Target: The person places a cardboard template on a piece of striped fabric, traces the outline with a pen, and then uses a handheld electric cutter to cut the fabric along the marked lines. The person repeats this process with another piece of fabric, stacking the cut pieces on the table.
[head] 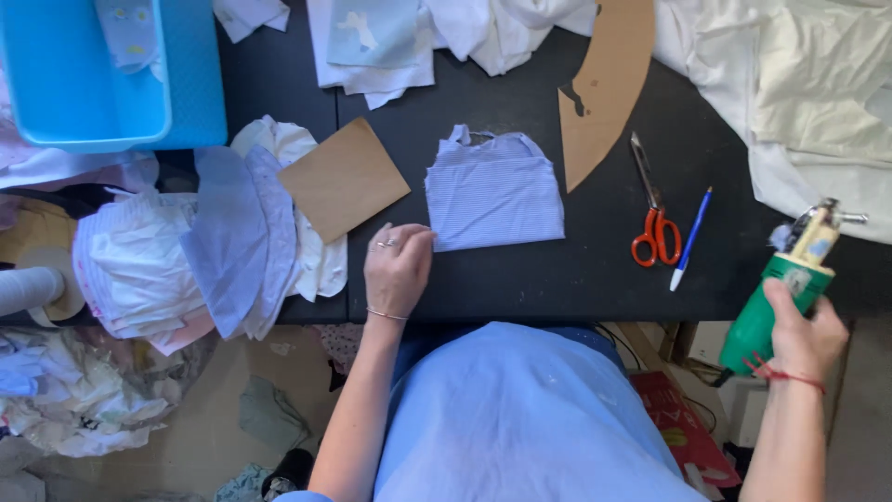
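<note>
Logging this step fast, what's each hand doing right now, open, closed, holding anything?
Left hand: loosely curled, fingertips on the edge of the folded striped cloth, not gripping it.
Right hand: closed around the green power tool.

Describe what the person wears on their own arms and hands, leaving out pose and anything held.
Both arms are bare, with no sleeves showing. The left hand has a ring on one finger and a thin bracelet at the wrist. The right hand has a red string tied round the wrist. No gloves on either.
</note>
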